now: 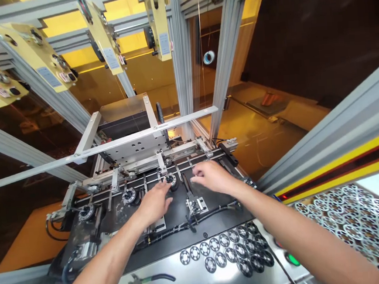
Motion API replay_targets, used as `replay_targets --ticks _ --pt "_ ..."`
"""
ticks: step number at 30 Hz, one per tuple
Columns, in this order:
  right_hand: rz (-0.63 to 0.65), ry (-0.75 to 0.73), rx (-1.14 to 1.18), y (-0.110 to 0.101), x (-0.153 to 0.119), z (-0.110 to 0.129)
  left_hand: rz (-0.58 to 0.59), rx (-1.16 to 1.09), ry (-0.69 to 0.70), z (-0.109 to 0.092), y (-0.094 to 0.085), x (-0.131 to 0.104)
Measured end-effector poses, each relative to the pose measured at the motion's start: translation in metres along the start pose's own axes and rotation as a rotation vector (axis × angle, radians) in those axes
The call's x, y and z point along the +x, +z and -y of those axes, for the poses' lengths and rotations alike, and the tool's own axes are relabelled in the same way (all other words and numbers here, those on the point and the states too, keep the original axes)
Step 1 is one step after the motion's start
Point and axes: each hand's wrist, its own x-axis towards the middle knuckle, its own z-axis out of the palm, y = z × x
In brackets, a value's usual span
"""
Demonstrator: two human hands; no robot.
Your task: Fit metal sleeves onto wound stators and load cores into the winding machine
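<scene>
My left hand (154,204) reaches over the black machine bed, its fingers stretched out and its thumb held apart. Its fingertips are at the near edge of a round slotted metal part (170,179), apparently touching it. My right hand (212,176) hovers further right over the bed, with fingers curled in; whatever they pinch, if anything, is too small to make out. Between the hands, a small metal clamp block (197,205) is fixed to the bed. Two similar round parts, one nearer (130,195) and one farther left (86,212), sit in their own stations.
Several dark slotted discs (214,244) lie in rows on the metal ledge, near diagonal cutters (139,282). Many silvery rings (353,221) cover a surface at right. A green button (292,259) is below my right forearm. A metal bar (155,128) spans behind the bed; yellow tensioners (159,26) hang above.
</scene>
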Motion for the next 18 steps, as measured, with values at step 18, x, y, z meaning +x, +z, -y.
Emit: replay_targets --ticks 18 --pt "0.122 0.237 -0.146 -0.033 0.045 -0.095 0.033 0.073 0.326 -0.082 0.03 0.126"
